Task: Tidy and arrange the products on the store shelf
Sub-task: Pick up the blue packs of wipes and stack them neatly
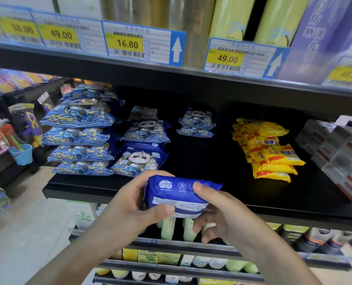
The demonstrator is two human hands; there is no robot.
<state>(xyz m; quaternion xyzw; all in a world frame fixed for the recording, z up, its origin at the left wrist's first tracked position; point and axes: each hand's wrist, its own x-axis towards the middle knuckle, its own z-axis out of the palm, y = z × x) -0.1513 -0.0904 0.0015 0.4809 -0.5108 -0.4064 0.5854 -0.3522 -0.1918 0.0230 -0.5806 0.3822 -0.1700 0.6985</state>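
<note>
left stack: four soft blue wave-printed wipe packs [79, 140] sat piled at the black shelf's [191, 161] left end.
left hand: the left hand [129, 204] gripped the plain blue plastic wipe pack [177, 197], fingers curled round its left end.
right hand: the right hand [218, 214] pinched its right end by the thumb.
pack position: at the shelf's front lip, unplaced.
progress: likely partway; two smaller panda stacks looked uneven.
right side: crinkly yellow soap packets [267, 149] lay piled.
room: shop aisle, pale floor.
</note>
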